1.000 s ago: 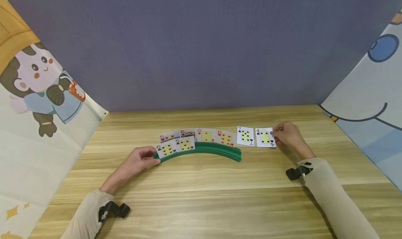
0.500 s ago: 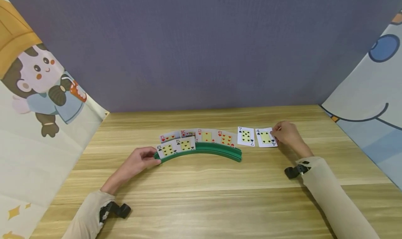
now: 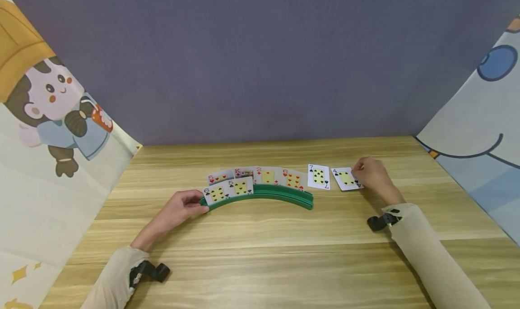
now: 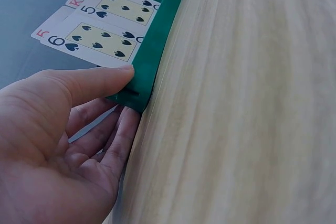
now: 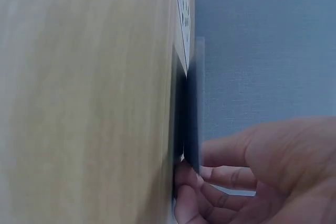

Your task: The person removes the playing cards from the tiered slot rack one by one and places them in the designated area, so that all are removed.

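Note:
In the head view my left hand (image 3: 183, 205) grips the left end of a curved green card holder (image 3: 280, 192). The left wrist view has the thumb on the front of that end and the fingers (image 4: 121, 142) behind and under it. Standing in the front slot are the six of spades (image 3: 216, 195) and five of spades (image 3: 240, 187). My right hand (image 3: 369, 171) pinches the right edge of the four of spades (image 3: 345, 179). From the right wrist, this card (image 5: 194, 114) appears edge-on and tilted up off the table, between thumb and fingertips.
A seven of spades (image 3: 318, 177) lies face up left of the four. The holder's back row carries a red five (image 3: 219, 177), a red king (image 3: 243, 171), a two of diamonds (image 3: 266, 175) and a six of hearts (image 3: 292, 179). A grey wall (image 3: 276, 74) rises behind the wooden table (image 3: 243, 250).
The four of spades has shifted slightly right and turned, with its right side now tilting up in my right hand. My left hand and the holder have stayed in place.

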Demonstrator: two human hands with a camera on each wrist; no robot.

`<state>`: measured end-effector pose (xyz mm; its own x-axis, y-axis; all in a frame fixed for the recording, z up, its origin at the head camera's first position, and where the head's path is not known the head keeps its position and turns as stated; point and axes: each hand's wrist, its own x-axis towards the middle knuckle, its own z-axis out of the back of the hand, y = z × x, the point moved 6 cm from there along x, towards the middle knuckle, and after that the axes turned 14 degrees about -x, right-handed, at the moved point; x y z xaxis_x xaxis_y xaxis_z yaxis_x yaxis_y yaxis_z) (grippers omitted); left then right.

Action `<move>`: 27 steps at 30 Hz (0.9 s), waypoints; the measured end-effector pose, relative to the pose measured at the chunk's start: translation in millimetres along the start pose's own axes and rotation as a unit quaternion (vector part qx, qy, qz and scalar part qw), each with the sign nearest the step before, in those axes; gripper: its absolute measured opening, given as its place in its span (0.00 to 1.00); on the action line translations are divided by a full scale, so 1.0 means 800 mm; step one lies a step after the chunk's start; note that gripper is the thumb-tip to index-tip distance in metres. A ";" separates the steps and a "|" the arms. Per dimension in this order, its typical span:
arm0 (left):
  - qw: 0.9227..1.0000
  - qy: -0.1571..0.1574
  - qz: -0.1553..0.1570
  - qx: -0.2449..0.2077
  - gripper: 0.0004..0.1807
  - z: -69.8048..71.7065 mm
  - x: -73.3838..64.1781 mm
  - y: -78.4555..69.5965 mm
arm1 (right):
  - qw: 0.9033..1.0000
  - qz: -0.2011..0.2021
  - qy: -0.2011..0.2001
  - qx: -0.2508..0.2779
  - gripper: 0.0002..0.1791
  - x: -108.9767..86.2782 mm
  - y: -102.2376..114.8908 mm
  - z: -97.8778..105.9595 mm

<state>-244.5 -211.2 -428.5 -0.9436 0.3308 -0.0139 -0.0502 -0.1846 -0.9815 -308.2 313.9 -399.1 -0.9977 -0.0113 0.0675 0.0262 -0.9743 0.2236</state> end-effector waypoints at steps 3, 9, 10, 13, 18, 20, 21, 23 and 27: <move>1.000 0.000 0.003 -0.002 0.19 -0.001 -0.001 -0.001 | 1.000 -0.003 -0.001 -0.006 0.10 -0.001 0.002 0.001; 1.000 -0.005 0.007 0.002 0.19 0.001 -0.001 -0.001 | 1.000 -0.017 0.001 -0.015 0.16 -0.003 0.005 0.003; 1.000 -0.005 0.008 0.003 0.19 0.001 -0.001 -0.001 | 1.000 -0.019 0.003 -0.016 0.17 -0.003 0.006 0.003; 1.000 -0.003 0.006 0.002 0.19 0.000 -0.001 -0.001 | 1.000 -0.015 0.009 -0.013 0.20 -0.005 0.010 0.005; 1.000 -0.003 0.007 -0.001 0.19 -0.001 -0.002 -0.003 | 1.000 0.008 0.012 -0.008 0.21 -0.009 0.024 0.011; 1.000 -0.004 0.006 -0.001 0.19 -0.001 -0.002 -0.003 | 1.000 0.012 0.010 -0.005 0.22 -0.011 0.030 0.014; 1.000 -0.004 0.006 0.000 0.19 -0.001 -0.001 -0.003 | 1.000 0.014 0.009 -0.002 0.23 -0.012 0.033 0.016; 1.000 -0.001 0.003 0.001 0.19 -0.001 -0.001 -0.002 | 1.000 0.016 0.007 0.005 0.24 -0.014 0.039 0.021; 1.000 -0.002 0.006 0.001 0.18 0.000 0.000 0.000 | 1.000 0.023 -0.009 0.018 0.23 -0.019 0.056 0.032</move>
<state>-244.4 -211.2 -428.9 -0.9458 0.3238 -0.0256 -0.0387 -0.1904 -0.9809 -290.5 276.2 -365.4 -0.9940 -0.0522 0.0963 0.0752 -0.9642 0.2545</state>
